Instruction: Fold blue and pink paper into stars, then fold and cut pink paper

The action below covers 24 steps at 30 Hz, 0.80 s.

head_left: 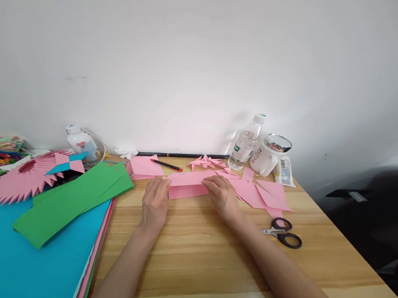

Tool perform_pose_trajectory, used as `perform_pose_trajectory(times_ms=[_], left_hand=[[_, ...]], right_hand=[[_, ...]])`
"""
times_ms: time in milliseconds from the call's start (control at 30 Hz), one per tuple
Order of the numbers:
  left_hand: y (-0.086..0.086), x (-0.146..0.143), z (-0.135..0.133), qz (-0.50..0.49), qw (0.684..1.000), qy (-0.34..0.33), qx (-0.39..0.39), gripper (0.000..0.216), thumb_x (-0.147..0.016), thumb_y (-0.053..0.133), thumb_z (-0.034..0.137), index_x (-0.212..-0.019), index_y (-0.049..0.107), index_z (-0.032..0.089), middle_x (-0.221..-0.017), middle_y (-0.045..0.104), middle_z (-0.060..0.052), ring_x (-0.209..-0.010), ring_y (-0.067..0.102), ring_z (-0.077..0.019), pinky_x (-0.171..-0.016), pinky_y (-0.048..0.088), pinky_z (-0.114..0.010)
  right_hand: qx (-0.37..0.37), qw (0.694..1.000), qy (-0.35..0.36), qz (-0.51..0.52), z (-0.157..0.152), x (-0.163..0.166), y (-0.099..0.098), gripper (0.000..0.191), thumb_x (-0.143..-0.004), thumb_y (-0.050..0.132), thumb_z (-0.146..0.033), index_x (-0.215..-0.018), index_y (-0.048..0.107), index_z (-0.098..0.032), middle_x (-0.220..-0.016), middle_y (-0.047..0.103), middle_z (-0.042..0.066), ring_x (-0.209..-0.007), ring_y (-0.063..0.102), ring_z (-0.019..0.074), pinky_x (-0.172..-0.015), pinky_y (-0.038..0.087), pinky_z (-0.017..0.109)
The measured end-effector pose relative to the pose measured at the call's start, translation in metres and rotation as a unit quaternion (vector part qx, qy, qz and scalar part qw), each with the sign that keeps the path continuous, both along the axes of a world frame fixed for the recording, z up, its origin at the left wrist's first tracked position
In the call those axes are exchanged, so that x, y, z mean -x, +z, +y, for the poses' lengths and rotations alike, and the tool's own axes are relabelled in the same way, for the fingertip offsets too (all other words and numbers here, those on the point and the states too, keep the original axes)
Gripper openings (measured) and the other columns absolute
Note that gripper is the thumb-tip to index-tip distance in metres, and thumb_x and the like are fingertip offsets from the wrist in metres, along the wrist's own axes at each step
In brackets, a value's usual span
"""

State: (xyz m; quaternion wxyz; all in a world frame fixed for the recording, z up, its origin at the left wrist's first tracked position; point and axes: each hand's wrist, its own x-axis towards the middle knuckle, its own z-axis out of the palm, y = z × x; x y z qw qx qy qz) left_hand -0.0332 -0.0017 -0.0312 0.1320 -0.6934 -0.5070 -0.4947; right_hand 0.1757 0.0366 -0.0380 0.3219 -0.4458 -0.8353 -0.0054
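Note:
A strip of pink paper (pixel 187 185) with a lengthwise fold lies across the wooden table in front of me. My left hand (pixel 155 203) pinches its left end, fingers closed together. Toward the right part of the strip, my right hand (pixel 224 199) grips the upper edge between bent fingers and thumb. The fingertips partly cover the paper at both places. Just right of my right hand lie several loose pink paper pieces (pixel 276 193). Behind the strip sits a small heap of folded pink points (pixel 206 162).
Black-handled scissors (pixel 285 233) lie at right. A water bottle (pixel 245 143) and lidded mug (pixel 269 156) stand by the wall. A black pen (pixel 166 165) rests behind. At left, green paper (pixel 71 200) and a pleated pink ring (pixel 28 178) top blue sheets (pixel 19 262).

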Motion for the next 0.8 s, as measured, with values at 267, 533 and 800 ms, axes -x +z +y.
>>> perform_pose_trajectory(times_ms=[267,533,800], left_hand=[[0.007,0.001,-0.002,0.017,0.998,0.049,0.030,0.037,-0.083,0.054,0.040,-0.112,0.054,0.017,-0.108,0.052,-0.014,-0.103,0.050,-0.0252,-0.090,0.041,-0.041],[0.008,-0.001,-0.005,-0.092,0.992,0.042,0.074,0.037,-0.092,0.036,0.032,-0.125,0.041,0.015,-0.116,0.048,-0.017,-0.111,0.046,-0.0231,-0.092,0.040,-0.039],[0.012,-0.002,-0.004,-0.161,0.984,0.069,0.023,0.033,-0.093,0.029,0.029,-0.117,0.046,0.014,-0.109,0.056,-0.015,-0.105,0.053,-0.0209,-0.091,0.041,-0.038]], right_hand=[[0.029,0.988,0.015,0.154,-0.007,0.013,-0.001,0.021,-0.085,0.046,-0.015,-0.075,0.065,-0.018,-0.084,0.069,0.009,-0.081,0.058,0.0208,-0.073,0.045,0.034],[0.065,0.962,0.003,0.265,-0.002,0.015,0.000,0.024,-0.084,0.052,-0.029,-0.065,0.059,-0.016,-0.076,0.069,0.007,-0.071,0.065,0.0172,-0.063,0.052,0.029],[-0.029,0.989,0.100,0.106,-0.040,0.000,0.043,0.022,-0.088,0.042,-0.014,-0.083,0.062,-0.021,-0.088,0.070,0.006,-0.083,0.064,0.0153,-0.072,0.050,0.028]])
